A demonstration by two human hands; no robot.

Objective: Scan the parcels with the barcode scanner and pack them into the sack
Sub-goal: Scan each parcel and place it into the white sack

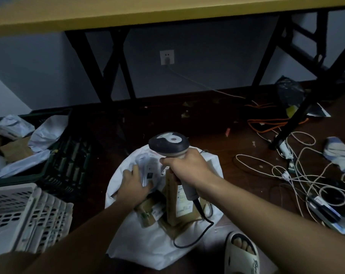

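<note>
Head view is showing a white woven plastic sack [154, 246] lying open on the dark wooden floor [217, 123], holding brown cardboard parcels [179, 202] and a white plastic mailer parcel [148, 167]. At left, a dark green plastic crate [69, 167] is carrying more white mailers and brown boxes [15, 149]. Right hand [187, 165] is gripping the grey handheld barcode scanner [168, 144] above the sack, while left hand [133, 184], fingers curled, is holding the white mailer just beside it.
</note>
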